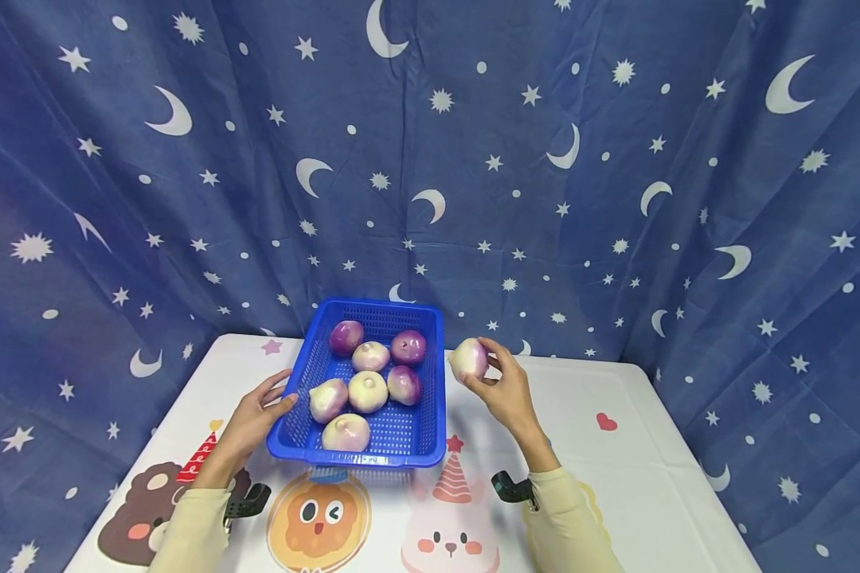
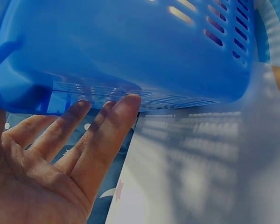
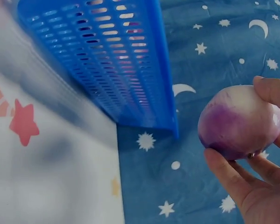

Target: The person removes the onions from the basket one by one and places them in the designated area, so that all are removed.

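A blue plastic basket [image 1: 396, 460] with slotted walls holds several purple-and-white onions [image 1: 368, 391]. At its left side, my left hand [image 1: 253, 414] grips the basket, thumb over the rim and fingers along the outside. In the left wrist view, those fingertips [image 2: 130, 101] meet the basket wall [image 2: 107, 56] from outside. Right of the basket, my right hand [image 1: 505, 391] holds one onion [image 1: 469, 360] in the air between thumb and fingers. Seen from the right wrist, this onion [image 3: 240, 122] shows a purple patch and a small dark spot low down.
Under the basket is a white table [image 1: 638, 461] printed with cartoon figures, a red heart [image 1: 606, 422] and stars. A blue curtain [image 1: 473, 159] with moons and stars hangs behind and beside it. The basket's shadow [image 2: 191, 140] falls on the tabletop.
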`<state>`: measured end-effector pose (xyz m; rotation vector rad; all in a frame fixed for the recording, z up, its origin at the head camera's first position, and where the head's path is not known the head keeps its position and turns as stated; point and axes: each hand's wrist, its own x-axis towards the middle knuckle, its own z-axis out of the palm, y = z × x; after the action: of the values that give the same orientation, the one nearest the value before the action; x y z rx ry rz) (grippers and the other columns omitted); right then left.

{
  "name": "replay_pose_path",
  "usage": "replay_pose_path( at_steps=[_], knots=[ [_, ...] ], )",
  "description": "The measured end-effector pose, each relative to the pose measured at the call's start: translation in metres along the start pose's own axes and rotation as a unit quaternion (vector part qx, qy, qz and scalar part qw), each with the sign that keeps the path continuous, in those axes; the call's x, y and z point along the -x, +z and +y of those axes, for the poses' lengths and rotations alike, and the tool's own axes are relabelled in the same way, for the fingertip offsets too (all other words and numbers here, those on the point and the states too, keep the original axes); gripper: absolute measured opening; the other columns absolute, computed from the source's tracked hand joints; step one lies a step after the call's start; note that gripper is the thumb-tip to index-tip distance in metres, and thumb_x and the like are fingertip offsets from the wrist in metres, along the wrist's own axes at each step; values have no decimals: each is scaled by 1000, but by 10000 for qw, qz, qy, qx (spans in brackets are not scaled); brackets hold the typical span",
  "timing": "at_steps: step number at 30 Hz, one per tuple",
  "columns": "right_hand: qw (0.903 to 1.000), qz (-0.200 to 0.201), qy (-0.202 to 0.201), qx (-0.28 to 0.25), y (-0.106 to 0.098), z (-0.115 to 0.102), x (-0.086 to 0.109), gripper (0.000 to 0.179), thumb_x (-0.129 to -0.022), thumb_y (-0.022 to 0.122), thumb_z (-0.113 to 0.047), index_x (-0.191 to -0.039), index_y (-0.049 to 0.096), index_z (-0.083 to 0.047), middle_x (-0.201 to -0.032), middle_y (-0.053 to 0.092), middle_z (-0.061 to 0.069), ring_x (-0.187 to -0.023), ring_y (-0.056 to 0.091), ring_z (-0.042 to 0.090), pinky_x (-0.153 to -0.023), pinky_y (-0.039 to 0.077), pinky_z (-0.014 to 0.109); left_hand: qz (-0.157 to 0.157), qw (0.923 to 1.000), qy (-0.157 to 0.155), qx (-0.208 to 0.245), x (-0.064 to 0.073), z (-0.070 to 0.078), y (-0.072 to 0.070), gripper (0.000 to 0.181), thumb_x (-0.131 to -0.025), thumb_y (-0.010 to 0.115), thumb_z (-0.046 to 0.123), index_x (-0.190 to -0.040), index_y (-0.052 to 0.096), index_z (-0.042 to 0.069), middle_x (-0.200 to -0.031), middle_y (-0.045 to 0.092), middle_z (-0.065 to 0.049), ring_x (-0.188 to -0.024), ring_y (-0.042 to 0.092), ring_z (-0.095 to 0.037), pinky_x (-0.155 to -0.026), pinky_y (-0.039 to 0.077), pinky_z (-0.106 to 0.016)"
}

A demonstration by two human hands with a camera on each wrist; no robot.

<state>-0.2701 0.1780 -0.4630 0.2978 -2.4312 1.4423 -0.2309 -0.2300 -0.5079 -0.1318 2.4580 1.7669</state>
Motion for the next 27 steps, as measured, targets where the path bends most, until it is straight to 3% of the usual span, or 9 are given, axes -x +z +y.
replay_pose_path(
  at_steps=[9, 17, 21, 27],
  knots=[
    [9983, 240, 536, -51, -1, 20, -1, 65, -78, 84, -20, -136, 55, -13, -137, 58, 11, -118, 63, 35, -85, 58, 45, 27, 10000, -43, 23, 0, 0, 2, 63, -101, 56, 31, -156, 28, 17, -154, 36, -27, -134, 47, -46, -106, 44, -55],
    [9969, 225, 723, -206, 2, 41, -2, 70, -77, 81, -6, -139, 50, -10, -141, 53, 16, -124, 58, 42, -94, 53, 55, 28, 9998, 95, 158, 2, -2, 0, 63, -100, 56, 31, -155, 29, 16, -152, 38, -28, -132, 50, -46, -100, 51, -48],
    [9964, 218, 800, -203, 3, 50, -4, 69, -77, 80, -7, -139, 51, -12, -141, 52, 16, -123, 58, 43, -94, 54, 53, 19, 9997, 145, 180, 3, -2, -1, 64, -100, 57, 31, -155, 29, 15, -152, 39, -29, -131, 51, -46, -96, 54, -44],
    [9930, 214, 1130, -252, 8, 67, -8, 68, -79, 82, -16, -140, 51, -14, -138, 55, 15, -119, 62, 39, -92, 55, 46, 9, 9999, 106, 106, 1, -2, 1, 64, -100, 57, 32, -155, 29, 16, -153, 38, -28, -132, 49, -46, -100, 51, -49]
  ],
)
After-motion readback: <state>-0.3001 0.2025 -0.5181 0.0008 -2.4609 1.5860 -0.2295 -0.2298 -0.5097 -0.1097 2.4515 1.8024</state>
